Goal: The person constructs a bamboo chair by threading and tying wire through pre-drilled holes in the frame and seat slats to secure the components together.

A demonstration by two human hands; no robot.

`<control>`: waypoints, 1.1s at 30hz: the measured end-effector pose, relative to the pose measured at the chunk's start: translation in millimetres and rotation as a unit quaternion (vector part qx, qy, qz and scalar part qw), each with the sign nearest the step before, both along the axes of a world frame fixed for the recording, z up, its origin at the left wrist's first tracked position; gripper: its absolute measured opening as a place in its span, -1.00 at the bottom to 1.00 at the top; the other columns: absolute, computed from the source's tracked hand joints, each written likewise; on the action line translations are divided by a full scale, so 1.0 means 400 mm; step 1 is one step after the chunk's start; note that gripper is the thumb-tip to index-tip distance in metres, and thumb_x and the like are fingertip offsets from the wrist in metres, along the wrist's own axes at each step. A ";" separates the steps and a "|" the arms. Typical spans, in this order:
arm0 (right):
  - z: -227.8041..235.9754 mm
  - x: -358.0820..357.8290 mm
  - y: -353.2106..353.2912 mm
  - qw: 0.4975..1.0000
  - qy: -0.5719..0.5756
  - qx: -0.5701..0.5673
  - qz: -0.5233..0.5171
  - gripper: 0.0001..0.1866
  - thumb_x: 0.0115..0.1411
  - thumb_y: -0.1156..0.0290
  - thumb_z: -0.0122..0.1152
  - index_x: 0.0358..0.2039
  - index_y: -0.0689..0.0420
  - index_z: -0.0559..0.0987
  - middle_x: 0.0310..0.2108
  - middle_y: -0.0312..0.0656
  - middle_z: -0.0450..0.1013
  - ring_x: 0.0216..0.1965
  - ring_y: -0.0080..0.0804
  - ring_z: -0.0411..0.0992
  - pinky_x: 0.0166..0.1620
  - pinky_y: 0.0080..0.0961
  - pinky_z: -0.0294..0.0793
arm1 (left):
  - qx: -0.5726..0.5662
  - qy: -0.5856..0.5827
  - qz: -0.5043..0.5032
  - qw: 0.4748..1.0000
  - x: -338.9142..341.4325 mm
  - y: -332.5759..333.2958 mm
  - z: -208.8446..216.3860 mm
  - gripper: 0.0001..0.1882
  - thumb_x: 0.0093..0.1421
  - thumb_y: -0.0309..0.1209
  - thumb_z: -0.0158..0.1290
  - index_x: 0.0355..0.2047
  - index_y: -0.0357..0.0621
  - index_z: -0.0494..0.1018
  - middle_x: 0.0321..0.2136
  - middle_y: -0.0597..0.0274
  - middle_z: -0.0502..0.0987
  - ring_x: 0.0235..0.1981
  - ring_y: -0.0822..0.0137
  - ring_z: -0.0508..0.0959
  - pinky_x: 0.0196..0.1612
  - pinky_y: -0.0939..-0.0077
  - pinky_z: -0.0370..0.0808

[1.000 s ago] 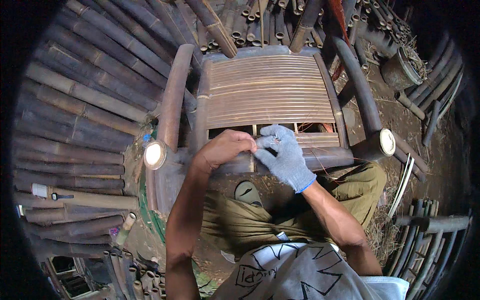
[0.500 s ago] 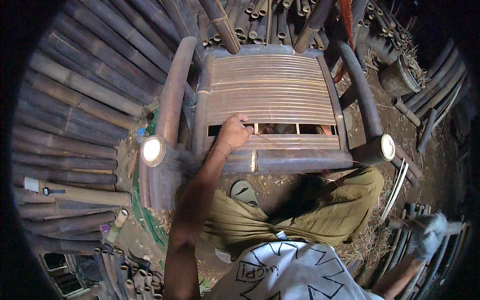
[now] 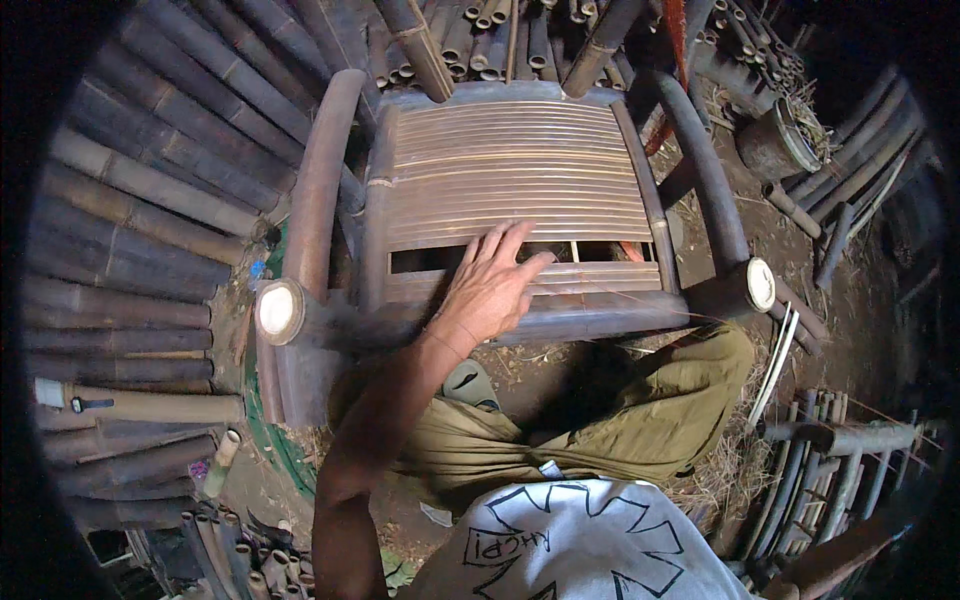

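Observation:
In front of me stands a bamboo armchair (image 3: 330, 200) with thick dark armrests. Its seat of thin bamboo slats (image 3: 510, 170) has an open gap near the front edge, with cross strips visible inside. My left hand (image 3: 490, 285) lies over this gap with fingers spread, fingertips on the slats beyond it and the palm over the front slats (image 3: 600, 277). Thin reddish strands run from the seat's front toward the right. Of my right arm, only the forearm (image 3: 840, 555) shows at the lower right; the hand is lost past the dark rim.
Dark bamboo poles (image 3: 130, 270) lie in rows on the left, one carrying a wristwatch (image 3: 92, 404). More cut bamboo (image 3: 490, 50) is stacked behind the chair. A bucket (image 3: 780, 140) stands at the far right, and a bamboo frame (image 3: 840, 440) at the near right.
My left hand has gone from bent fingers at the gap to spread fingers on the slats, slightly rightward. My gloved right hand has swung out of sight to the right. The view has shifted slightly.

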State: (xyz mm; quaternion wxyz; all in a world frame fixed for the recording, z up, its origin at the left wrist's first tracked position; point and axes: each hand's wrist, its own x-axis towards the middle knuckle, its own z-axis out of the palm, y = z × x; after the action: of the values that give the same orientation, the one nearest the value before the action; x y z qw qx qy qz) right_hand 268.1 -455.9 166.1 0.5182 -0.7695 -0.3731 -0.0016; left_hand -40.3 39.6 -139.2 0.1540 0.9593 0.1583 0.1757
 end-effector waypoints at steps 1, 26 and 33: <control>-0.026 0.007 0.025 0.999 -0.014 -0.024 -0.019 -0.42 0.28 -0.02 0.16 0.06 0.24 0.44 -0.20 0.04 0.56 -0.28 -0.10 0.54 -0.15 -0.19 0.50 | -0.010 -0.005 -0.022 1.000 0.002 -0.002 0.005 -0.50 0.06 -0.37 0.26 0.06 -0.04 0.51 0.19 0.00 0.33 0.21 -0.06 0.32 0.26 0.04 0.29; -0.341 -0.159 0.282 0.928 0.202 -0.308 0.063 -0.28 0.28 -0.23 0.06 0.05 0.25 0.44 -0.34 0.07 0.58 -0.50 -0.17 0.57 -0.50 -0.32 0.56 | -0.335 -0.305 -0.429 0.782 0.144 -0.668 0.104 -0.75 0.05 -0.35 0.12 -0.65 -0.12 0.33 -0.61 0.17 0.34 -0.57 0.11 0.48 -0.48 0.18 0.47; -0.692 -0.462 0.869 0.723 0.502 -0.303 0.364 -0.37 0.29 -0.19 0.10 -0.14 0.25 0.53 -0.50 0.01 0.57 -0.66 -0.29 0.51 -0.66 -0.40 0.51 | -0.469 -0.374 -0.385 0.701 0.038 -0.679 0.214 -0.78 0.02 -0.50 0.13 -0.63 -0.16 0.29 -0.58 0.16 0.30 -0.52 0.11 0.45 -0.47 0.23 0.35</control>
State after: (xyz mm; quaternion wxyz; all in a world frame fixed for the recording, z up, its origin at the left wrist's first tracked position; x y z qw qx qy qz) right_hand 83.2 -108.3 -110.5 0.3298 -0.5786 -0.2902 0.6872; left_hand -25.0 -232.2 -53.6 0.6852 0.5952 -0.2338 0.3486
